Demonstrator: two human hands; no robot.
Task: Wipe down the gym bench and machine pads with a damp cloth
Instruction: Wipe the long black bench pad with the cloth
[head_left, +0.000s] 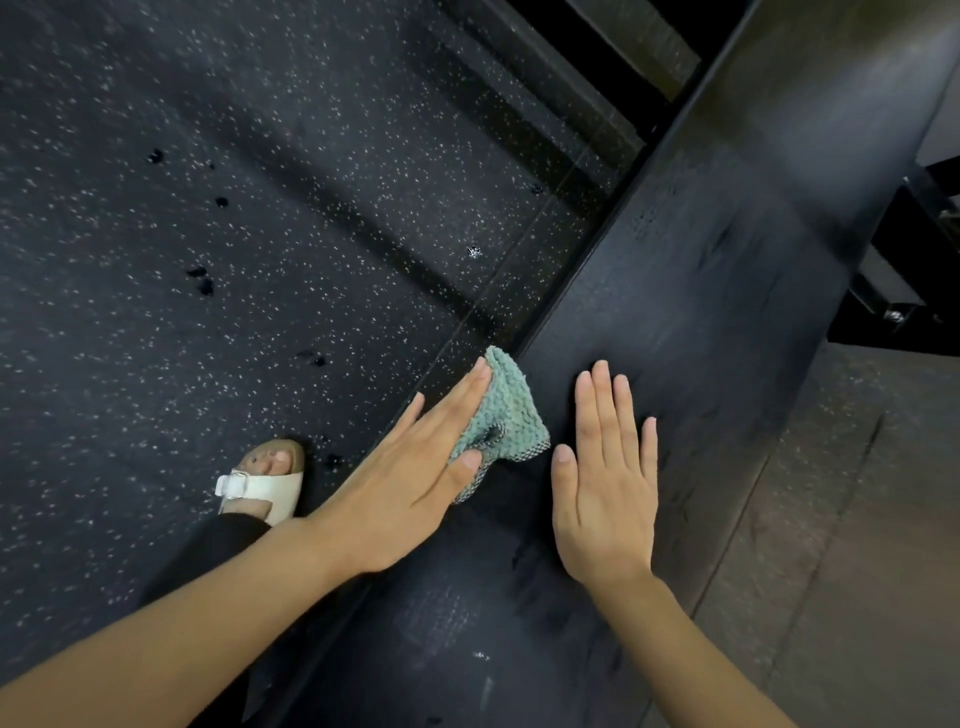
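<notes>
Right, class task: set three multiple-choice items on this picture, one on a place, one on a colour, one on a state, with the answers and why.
1. Where is the cloth?
A. hanging from a hook
B. at the bench pad's edge, under the left hand
C. folded in a bucket

2. What colour is the cloth?
A. red
B. yellow
C. pale green

3. How is the right hand?
A. flat on the pad, fingers straight
B. clenched in a fist
C. gripping a bottle

Answers:
1 B, straight fingers press it at the pad's edge.
2 C, its knit shows pale green.
3 A, palm and fingers lie spread on the pad.
</notes>
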